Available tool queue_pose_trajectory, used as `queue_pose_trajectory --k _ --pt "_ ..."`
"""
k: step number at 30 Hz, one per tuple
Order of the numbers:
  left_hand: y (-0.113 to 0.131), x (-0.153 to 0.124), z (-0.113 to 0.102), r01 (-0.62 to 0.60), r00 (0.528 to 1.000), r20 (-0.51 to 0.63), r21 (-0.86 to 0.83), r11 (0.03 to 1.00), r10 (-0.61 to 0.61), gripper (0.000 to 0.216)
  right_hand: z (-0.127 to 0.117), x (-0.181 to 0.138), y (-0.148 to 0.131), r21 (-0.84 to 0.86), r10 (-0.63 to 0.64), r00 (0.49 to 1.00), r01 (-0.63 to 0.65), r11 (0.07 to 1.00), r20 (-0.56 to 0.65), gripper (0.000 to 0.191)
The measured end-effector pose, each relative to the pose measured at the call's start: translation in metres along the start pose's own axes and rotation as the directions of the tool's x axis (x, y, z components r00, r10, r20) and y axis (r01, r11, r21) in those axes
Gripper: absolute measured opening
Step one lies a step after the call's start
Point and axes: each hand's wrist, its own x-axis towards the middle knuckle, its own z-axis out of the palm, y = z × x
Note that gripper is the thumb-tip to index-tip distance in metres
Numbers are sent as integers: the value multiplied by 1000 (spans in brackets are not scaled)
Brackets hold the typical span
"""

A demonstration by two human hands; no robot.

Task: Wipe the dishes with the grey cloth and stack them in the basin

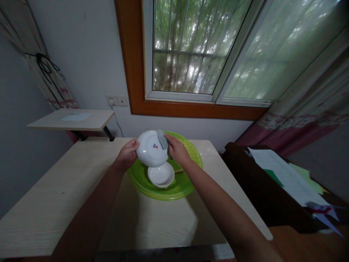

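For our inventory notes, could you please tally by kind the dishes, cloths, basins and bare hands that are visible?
Dishes: 2 (round glossy white dish, small round white bowl)
Cloths: 1 (small grey cloth)
Basins: 1 (large round green basin)
Hands: 2 (bare left hand, bare right hand)
Total: 6

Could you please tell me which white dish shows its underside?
The larger dish, held by the left hand; the smaller bowl in the green basin shows its hollow inside.
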Motion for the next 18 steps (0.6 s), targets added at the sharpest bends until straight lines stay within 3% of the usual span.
queue_pose_trajectory --k 10,18 --pt "-3 10 -6 -89 982 -179 -144 986 62 12 2 -2 2 33 -2 1000 1 999 26 54" --pt "-6 14 -11 -89 979 -194 -153 984 58 16 1 -3 -1 23 11 998 -13 1000 59 54"
